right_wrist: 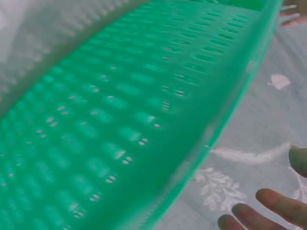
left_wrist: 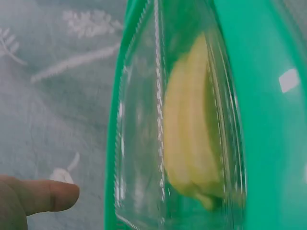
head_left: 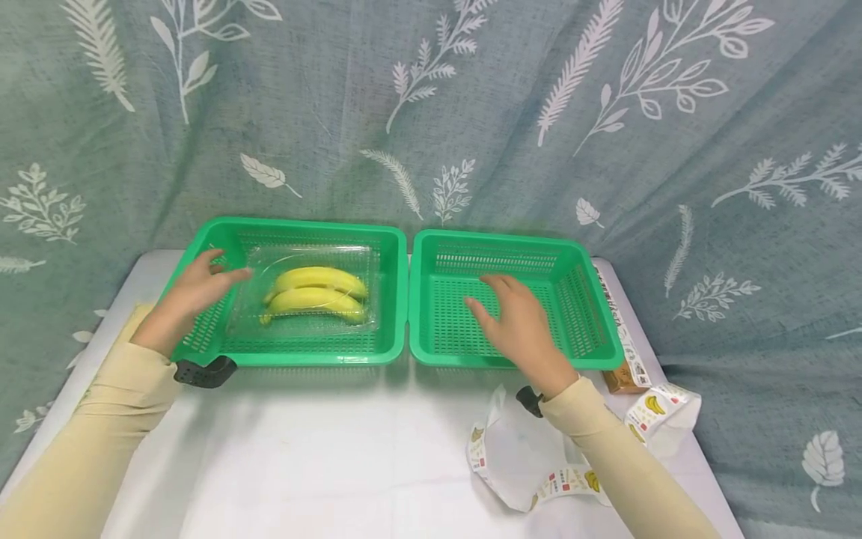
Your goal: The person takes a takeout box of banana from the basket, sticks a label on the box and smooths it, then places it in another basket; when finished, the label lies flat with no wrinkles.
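Note:
A clear plastic box (head_left: 316,325) with two yellow bananas (head_left: 316,299) inside lies in the left green basket (head_left: 303,359). Over that basket's left end, beside the box, hovers my left hand (head_left: 195,293), its fingers loosely spread and nothing held. In the left wrist view, the bananas (left_wrist: 184,124) show through the clear box, and one straight finger points toward it from the left. My right hand (head_left: 517,318) is above the right green basket (head_left: 424,337), thumb and fingers apart with nothing between them. Its spread fingers (right_wrist: 283,207) appear at the lower right of the right wrist view.
A crumpled strip of banana-printed labels (head_left: 566,483) lies under my right forearm, and a roll of them (head_left: 663,419) sits at the right. A brown printed box (head_left: 628,378) stands against the right basket. Patterned grey-green cloth (head_left: 471,112) hangs behind the white table (head_left: 323,449).

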### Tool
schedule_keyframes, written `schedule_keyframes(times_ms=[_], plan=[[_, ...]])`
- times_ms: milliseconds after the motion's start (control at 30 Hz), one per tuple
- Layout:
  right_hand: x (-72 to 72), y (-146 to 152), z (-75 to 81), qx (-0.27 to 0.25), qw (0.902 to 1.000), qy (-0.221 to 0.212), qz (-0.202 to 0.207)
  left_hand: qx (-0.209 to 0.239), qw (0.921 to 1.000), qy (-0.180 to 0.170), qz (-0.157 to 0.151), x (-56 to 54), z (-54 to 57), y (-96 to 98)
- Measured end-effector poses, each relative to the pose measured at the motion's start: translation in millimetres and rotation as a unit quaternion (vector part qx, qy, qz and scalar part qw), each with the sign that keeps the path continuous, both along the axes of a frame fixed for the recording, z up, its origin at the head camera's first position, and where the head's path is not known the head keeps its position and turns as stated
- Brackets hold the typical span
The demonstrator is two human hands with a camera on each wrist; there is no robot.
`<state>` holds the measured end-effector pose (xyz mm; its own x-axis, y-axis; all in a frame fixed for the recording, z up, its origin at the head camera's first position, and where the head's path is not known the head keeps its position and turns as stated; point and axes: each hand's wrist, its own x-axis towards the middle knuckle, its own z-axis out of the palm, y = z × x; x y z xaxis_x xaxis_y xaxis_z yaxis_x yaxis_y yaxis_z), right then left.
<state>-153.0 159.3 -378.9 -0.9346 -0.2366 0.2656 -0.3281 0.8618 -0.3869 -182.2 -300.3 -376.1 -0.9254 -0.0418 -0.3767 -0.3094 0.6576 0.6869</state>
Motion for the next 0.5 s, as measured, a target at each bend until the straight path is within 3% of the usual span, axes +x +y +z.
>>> schedule_keyframes(times_ms=[200, 500], plan=[[-6.0, -14, 13.0, -0.011, 0.9995, -0.021, 0.019, 0.028, 0.9978, -0.060, -0.007, -7.6, -12.2, -11.5], [-26.5, -42, 15.0, -0.051, 0.9963, -0.066, 0.023, 0.035, 0.9964, -0.074, -0.023, -9.2, -24.7, -14.6]])
